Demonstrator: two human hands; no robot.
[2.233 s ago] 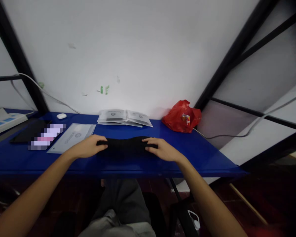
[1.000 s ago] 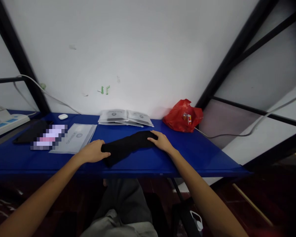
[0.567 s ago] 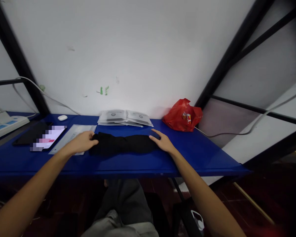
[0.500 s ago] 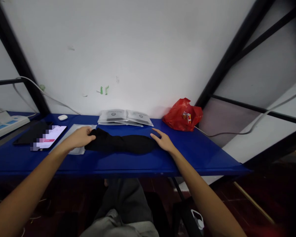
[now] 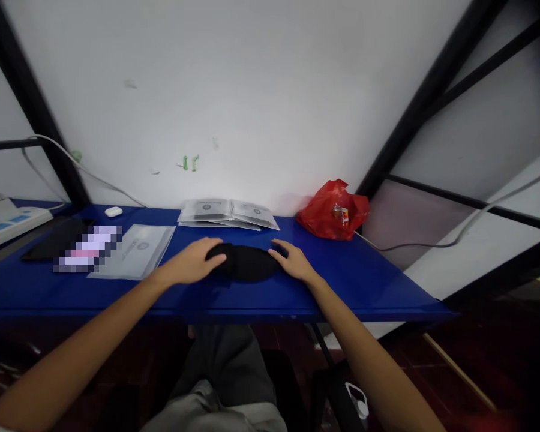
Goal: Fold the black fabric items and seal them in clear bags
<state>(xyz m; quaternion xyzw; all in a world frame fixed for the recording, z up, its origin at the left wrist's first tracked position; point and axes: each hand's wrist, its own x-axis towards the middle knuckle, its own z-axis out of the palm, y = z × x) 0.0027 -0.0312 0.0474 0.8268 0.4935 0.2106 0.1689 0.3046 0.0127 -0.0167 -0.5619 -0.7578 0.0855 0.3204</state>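
A black cloth [image 5: 247, 264], bunched into a short dark mound, lies near the middle of the blue table [image 5: 364, 282]. My left hand [image 5: 193, 262] rests on its left end with the fingers curled over the fabric. My right hand [image 5: 291, 259] presses on the right end, fingers laid over the cloth's edge. Both forearms reach in from the bottom of the view.
Behind the cloth lies an open booklet [image 5: 227, 213] against the white wall. A red plastic bag [image 5: 333, 211] sits at the back right. To the left are a plastic sleeve with a paper [image 5: 137, 258], a phone [image 5: 87, 249], a dark tablet [image 5: 56, 237], a small white case [image 5: 113, 211] and a power strip [image 5: 9, 219].
The cloth was stretched out long between my hands; my left hand has brought its left end in toward the right, so it is now folded short. My right hand stayed nearly in place.
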